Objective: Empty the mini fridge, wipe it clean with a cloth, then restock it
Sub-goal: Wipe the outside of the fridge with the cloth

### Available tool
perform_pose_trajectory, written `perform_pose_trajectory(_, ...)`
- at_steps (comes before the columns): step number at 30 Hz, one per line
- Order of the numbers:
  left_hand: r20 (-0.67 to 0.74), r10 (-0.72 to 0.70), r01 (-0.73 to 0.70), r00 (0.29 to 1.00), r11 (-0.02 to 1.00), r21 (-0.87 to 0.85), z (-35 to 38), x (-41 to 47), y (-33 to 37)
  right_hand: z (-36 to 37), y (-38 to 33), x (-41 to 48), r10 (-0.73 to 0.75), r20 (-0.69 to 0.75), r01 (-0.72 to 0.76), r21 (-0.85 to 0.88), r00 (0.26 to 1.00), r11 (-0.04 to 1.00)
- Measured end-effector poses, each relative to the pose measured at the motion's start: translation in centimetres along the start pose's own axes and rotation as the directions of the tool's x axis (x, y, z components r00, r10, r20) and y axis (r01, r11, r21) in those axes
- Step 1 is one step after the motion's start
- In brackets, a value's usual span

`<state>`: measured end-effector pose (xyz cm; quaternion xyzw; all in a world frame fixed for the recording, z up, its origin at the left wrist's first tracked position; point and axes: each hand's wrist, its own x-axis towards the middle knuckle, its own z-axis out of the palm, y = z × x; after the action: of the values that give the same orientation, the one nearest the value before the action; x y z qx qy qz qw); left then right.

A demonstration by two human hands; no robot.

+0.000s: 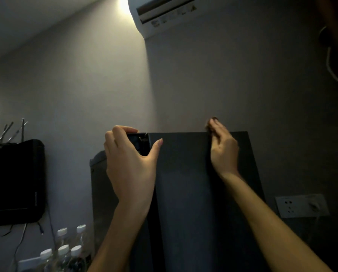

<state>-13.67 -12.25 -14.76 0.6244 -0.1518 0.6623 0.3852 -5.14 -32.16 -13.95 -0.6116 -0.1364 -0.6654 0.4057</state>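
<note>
The dark grey mini fridge stands in front of me in dim light, and its tall front panel fills the middle of the view. My left hand grips the panel's top left corner, thumb on the front and fingers curled over the top. My right hand holds the top edge further right, fingers hooked over it. A small brownish thing shows at those fingertips; I cannot tell what it is. The fridge's inside is hidden, and no cloth is clearly visible.
Several water bottles with white caps stand at the lower left beside the fridge. A black screen hangs on the left wall with cables below. A wall socket is on the right, and an air conditioner hangs overhead.
</note>
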Motion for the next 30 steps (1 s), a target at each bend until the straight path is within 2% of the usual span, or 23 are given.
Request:
perform_pose_trajectory(3, -0.006, -0.006, 0.006, 1.000, 1.000, -0.005, -0.1, 0.0, 0.1, -0.8, 0.5, -2.2, 0.112, -0.038, -0.113, -0.016, 0.993, 0.993)
perform_pose_trajectory(4, -0.007, -0.010, 0.010, 1.000, 1.000, -0.008, -0.1, 0.0, 0.1, -0.7, -0.2, -3.5, 0.071, -0.040, -0.072, -0.014, 0.997, 0.997)
perform_pose_trajectory(6, -0.005, -0.014, 0.014, 1.000, 1.000, -0.013, -0.1, 0.0, 0.1, -0.1, -2.1, -6.0, -0.105, 0.013, 0.105, -0.005, 0.994, 0.995)
perform_pose_trajectory(8, -0.007, -0.013, 0.013, 1.000, 1.000, -0.018, 0.0, -0.1, 0.1, 0.2, -2.7, -6.2, -0.253, 0.092, 0.253, 0.014, 0.963, 0.967)
perform_pose_trajectory(9, -0.006, -0.012, 0.012, 1.000, 1.000, -0.021, 0.0, -0.1, 0.0, 0.2, -2.3, -5.3, -0.282, 0.105, 0.282, 0.017, 0.954, 0.959)
perform_pose_trajectory(11, 0.000, -0.011, 0.011, 1.000, 1.000, -0.026, 0.0, 0.0, 0.0, -0.1, 0.0, -2.3, -0.218, 0.068, 0.219, -0.003, 0.974, 0.976)
perform_pose_trajectory(13, -0.002, -0.009, 0.009, 1.000, 1.000, -0.024, 0.0, -0.1, 0.0, -0.9, 2.9, 0.7, -0.048, 0.006, 0.048, -0.038, 0.999, 0.998)
perform_pose_trajectory(15, -0.008, -0.005, 0.005, 1.000, 1.000, -0.020, 0.0, -0.1, 0.0, -1.9, 5.0, 1.6, 0.104, -0.019, -0.104, -0.037, 0.994, 0.994)
perform_pose_trajectory(17, -0.013, -0.014, 0.014, 1.000, 1.000, -0.019, 0.0, 0.0, 0.1, -2.5, 5.5, 0.4, 0.177, -0.035, -0.178, -0.030, 0.984, 0.984)
perform_pose_trajectory(19, -0.014, -0.026, 0.025, 1.000, 0.999, -0.026, 0.0, 0.0, 0.0, -2.5, 4.5, -2.2, 0.133, -0.035, -0.134, -0.038, 0.991, 0.990)
perform_pose_trajectory(22, -0.013, -0.025, 0.024, 1.000, 0.999, -0.038, 0.0, -0.1, 0.0, -1.6, 2.0, -5.2, -0.104, 0.060, 0.103, 0.010, 0.993, 0.995)
perform_pose_trajectory(24, -0.009, -0.023, 0.023, 1.000, 0.999, -0.049, 0.0, -0.1, -0.1, -1.3, 1.8, -3.9, -0.190, 0.111, 0.187, 0.031, 0.976, 0.982)
perform_pose_trajectory(26, -0.004, -0.019, 0.018, 1.000, 0.998, -0.053, 0.0, -0.1, -0.2, -1.3, 3.7, -0.9, -0.145, 0.061, 0.146, -0.009, 0.988, 0.989)
perform_pose_trajectory(30, -0.003, -0.005, 0.005, 1.000, 0.999, -0.048, -0.1, -0.1, -0.1, -2.9, 8.7, 2.7, 0.167, -0.049, -0.167, -0.014, 0.985, 0.986)
